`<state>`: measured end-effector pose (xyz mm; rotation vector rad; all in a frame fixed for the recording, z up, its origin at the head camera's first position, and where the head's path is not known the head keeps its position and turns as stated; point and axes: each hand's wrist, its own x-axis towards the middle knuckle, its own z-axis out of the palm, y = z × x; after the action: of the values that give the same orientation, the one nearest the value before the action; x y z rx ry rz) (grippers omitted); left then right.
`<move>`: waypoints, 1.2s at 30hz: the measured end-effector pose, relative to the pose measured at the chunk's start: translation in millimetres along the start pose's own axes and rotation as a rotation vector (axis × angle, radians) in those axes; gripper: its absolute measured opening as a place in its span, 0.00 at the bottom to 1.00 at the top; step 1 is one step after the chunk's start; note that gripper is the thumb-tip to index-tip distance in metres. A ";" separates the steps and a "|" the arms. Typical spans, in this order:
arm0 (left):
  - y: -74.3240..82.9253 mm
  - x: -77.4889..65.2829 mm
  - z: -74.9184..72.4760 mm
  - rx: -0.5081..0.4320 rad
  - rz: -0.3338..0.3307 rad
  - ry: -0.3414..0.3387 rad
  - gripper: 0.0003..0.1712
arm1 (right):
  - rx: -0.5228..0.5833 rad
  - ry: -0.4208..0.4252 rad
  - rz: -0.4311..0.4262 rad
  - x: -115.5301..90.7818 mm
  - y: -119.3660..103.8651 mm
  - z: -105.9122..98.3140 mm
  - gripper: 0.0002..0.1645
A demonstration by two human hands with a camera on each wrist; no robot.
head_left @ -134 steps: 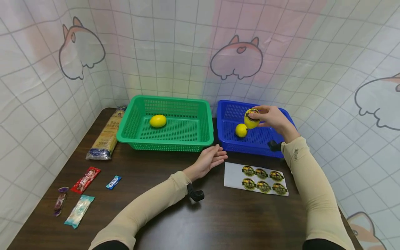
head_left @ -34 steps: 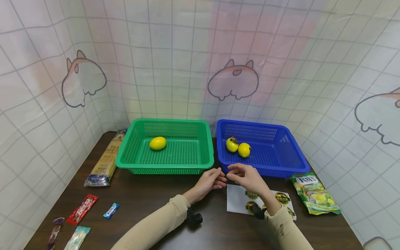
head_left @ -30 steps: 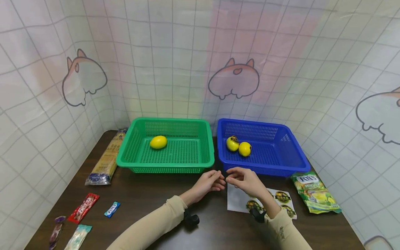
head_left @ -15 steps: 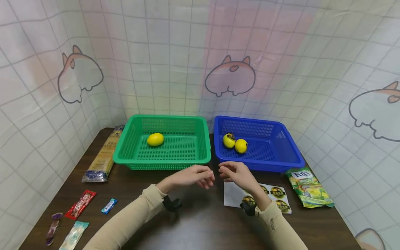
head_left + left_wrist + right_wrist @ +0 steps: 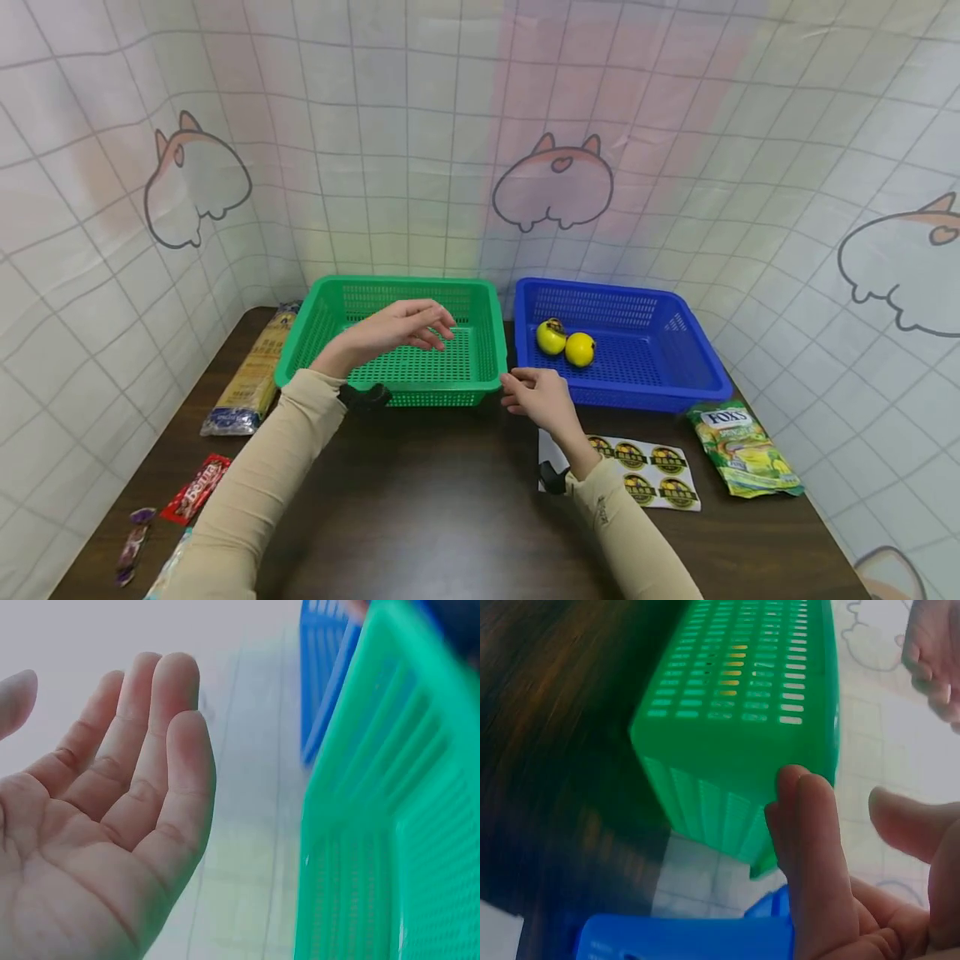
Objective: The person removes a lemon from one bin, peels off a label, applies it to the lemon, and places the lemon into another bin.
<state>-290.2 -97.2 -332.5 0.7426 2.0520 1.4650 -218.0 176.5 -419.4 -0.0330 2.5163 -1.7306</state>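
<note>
My left hand (image 5: pixel 397 325) hovers over the green basket (image 5: pixel 420 396) with its fingers relaxed and nothing in it. Its bare palm (image 5: pixel 82 855) shows in the left wrist view. The arm hides the yellow fruit inside that basket in the head view; a bit of yellow (image 5: pixel 735 671) shows through the slots in the right wrist view. Near the basket's front right corner is my right hand (image 5: pixel 542 398), holding nothing, fingers loosely bent. In the blue basket (image 5: pixel 645 396) lie a yellow fruit with a dark label (image 5: pixel 551 337) and a round yellow fruit (image 5: pixel 580 350).
A white sticker sheet (image 5: pixel 667 479) lies before the blue basket, partly under my right wrist. A green Fox's bag (image 5: pixel 742 450) is at right. At left are a long plastic-wrapped pack (image 5: pixel 251 375), a red wrapper (image 5: pixel 197 490) and a purple-ended candy (image 5: pixel 133 546).
A labelled yellow fruit was put into the blue basket by my right hand. Both hands then met near the sheet and parted; the left rose over the green basket, the right shifted slightly left.
</note>
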 end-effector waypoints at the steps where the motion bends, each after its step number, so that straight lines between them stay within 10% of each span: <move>1: -0.7 1.1 -8.8 0.019 -0.002 0.016 0.26 | -0.010 0.019 -0.004 1.0 -0.5 2.7 0.27; 12: -23.6 15.6 -79.2 0.117 -0.140 0.226 0.31 | -0.064 0.079 0.007 7.2 -8.5 9.7 0.31; 25: -76.0 28.3 -86.1 0.198 -0.219 0.384 0.33 | -0.058 0.080 -0.006 0.9 -0.2 12.3 0.29; 36: -92.3 24.0 -89.7 0.510 -0.461 0.204 0.37 | -0.076 0.081 -0.014 6.4 -4.2 9.5 0.30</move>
<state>-381.2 -166.1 -396.6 0.2628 2.5745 0.7940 -223.7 165.7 -419.3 0.0149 2.6443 -1.6739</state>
